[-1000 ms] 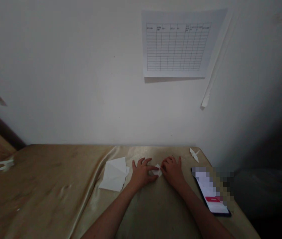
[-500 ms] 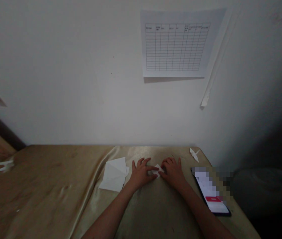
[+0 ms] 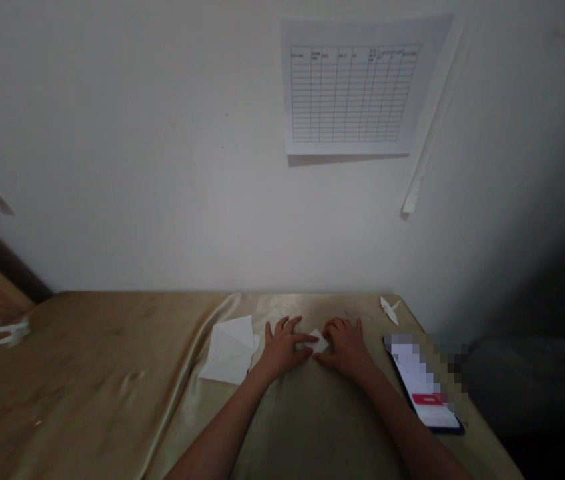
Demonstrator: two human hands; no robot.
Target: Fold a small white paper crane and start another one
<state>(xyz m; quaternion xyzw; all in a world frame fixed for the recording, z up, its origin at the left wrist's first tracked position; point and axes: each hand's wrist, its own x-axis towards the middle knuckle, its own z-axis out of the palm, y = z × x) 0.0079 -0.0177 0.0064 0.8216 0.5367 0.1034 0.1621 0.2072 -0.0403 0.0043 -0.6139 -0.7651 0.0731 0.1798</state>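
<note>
- Left hand (image 3: 282,347) flat, pressing small folded paper (image 3: 319,341) on desk (image 3: 112,373); right hand (image 3: 345,343) curled at its edge, grasp unclear.
- Folding looks partway; one paper crane (image 3: 389,309) finished, spare sheets (image 3: 230,350) unused.

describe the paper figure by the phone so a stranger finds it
Scan the tan table to its far right corner, beyond the phone. The winged paper figure lies there alone, unlike the flat sheets or the piece between left hand and right hand.

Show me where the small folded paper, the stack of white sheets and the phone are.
small folded paper (image 3: 319,341), head view, its visible white face
stack of white sheets (image 3: 230,350), head view, middle of top sheet
phone (image 3: 425,392), head view, its lit screen
</note>
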